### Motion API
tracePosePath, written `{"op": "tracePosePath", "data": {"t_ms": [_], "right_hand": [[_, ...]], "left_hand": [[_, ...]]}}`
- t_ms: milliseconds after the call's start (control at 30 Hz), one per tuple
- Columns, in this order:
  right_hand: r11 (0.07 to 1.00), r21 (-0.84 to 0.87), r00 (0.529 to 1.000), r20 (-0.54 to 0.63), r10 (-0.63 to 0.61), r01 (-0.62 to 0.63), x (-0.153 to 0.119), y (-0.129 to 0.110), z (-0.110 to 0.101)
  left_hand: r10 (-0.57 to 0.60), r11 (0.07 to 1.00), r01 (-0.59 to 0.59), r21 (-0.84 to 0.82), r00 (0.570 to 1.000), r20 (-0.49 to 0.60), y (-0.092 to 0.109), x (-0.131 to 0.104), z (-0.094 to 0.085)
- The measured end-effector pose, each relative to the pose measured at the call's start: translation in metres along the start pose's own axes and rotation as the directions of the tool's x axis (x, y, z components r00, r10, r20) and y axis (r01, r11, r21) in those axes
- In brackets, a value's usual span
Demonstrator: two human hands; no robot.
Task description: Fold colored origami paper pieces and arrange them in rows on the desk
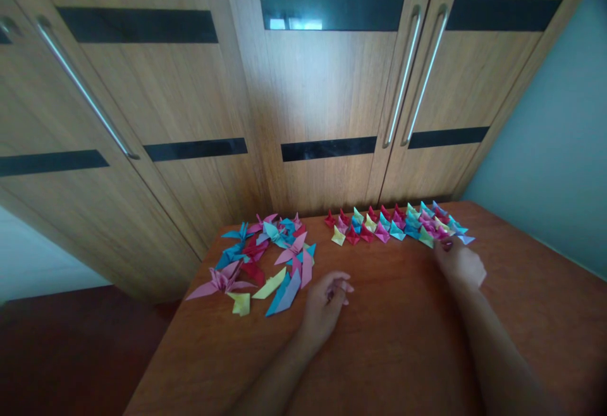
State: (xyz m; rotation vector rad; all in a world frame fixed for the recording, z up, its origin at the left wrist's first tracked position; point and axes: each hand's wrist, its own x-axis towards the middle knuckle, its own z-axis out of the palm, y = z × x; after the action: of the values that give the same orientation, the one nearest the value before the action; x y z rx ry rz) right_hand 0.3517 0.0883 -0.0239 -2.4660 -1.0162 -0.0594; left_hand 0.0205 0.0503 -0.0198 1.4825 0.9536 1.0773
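Observation:
Rows of small folded paper origami pieces (382, 232), in red, pink, yellow, green and blue, stand along the back right of the table. My right hand (459, 265) is at the front right of these rows, fingers closed and pointing down beside a green piece (426, 237); whatever they hold is hidden. To the left lies a loose pile of origami paper cranes (291, 249) and flat folded strips. My left hand (327, 305) hovers or rests just right of that pile, fingers loosely curled and apart, with nothing in them. Closest to it is a lilac and blue strip (287, 293).
The brown wooden table (379, 353) backs onto a tall wooden wardrobe (322, 87) with long metal handles (404, 78). A pale blue wall (550, 150) rises on the right. At the pile's front left lie a pink crane (222, 281) and a small yellow piece (241, 303).

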Motion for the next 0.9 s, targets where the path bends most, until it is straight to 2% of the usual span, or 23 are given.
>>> {"op": "tracePosePath", "data": {"t_ms": [67,133,167,233,333,400,467,500,567,667,767,900], "right_hand": [[0.996,0.074,0.998,-0.027,-0.055,0.057,-0.006,-0.009,0.0],[0.96,0.196,0.98,-0.016,-0.2,0.2,-0.017,-0.023,0.003],[0.922,0.259,0.954,-0.006,-0.298,0.29,-0.024,-0.032,0.006],[0.822,0.352,0.873,0.03,-0.487,0.447,-0.04,-0.049,0.013],[0.736,0.415,0.764,0.132,-0.631,0.535,-0.063,-0.068,0.023],[0.724,0.444,0.738,0.182,-0.65,0.528,-0.073,-0.074,0.028],[0.712,0.473,0.72,0.207,-0.663,0.519,-0.078,-0.075,0.03],[0.704,0.486,0.707,0.219,-0.672,0.519,-0.078,-0.075,0.031],[0.69,0.502,0.681,0.243,-0.691,0.521,-0.077,-0.074,0.031],[0.681,0.51,0.668,0.247,-0.702,0.526,-0.073,-0.074,0.031],[0.668,0.522,0.668,0.228,-0.709,0.531,-0.073,-0.075,0.031],[0.652,0.55,0.673,0.205,-0.711,0.522,-0.073,-0.076,0.031]], "left_hand": [[0.004,1.0,-0.004,0.02,1.0,0.002,0.0,0.0,0.001],[0.021,0.998,-0.021,0.059,1.0,0.007,0.003,0.0,-0.001],[0.045,0.994,-0.045,0.104,0.999,0.007,0.006,0.001,-0.003],[0.133,0.959,-0.129,0.252,0.991,0.001,0.015,0.006,-0.013],[0.295,0.792,-0.248,0.558,0.956,0.007,0.034,0.03,-0.041],[0.327,0.607,-0.224,0.763,0.945,0.018,0.046,0.056,-0.065],[0.231,0.355,-0.117,0.927,0.972,0.034,0.054,0.086,-0.088],[0.203,0.315,-0.088,0.945,0.979,0.023,0.056,0.101,-0.097],[0.154,0.259,-0.06,0.964,0.988,0.021,0.057,0.127,-0.109],[0.082,0.194,-0.049,0.98,0.996,0.033,0.051,0.152,-0.114],[-0.001,0.136,-0.062,0.989,0.998,0.063,0.043,0.163,-0.11],[-0.163,0.088,-0.087,0.992,0.982,0.1,0.038,0.166,-0.107]]}}
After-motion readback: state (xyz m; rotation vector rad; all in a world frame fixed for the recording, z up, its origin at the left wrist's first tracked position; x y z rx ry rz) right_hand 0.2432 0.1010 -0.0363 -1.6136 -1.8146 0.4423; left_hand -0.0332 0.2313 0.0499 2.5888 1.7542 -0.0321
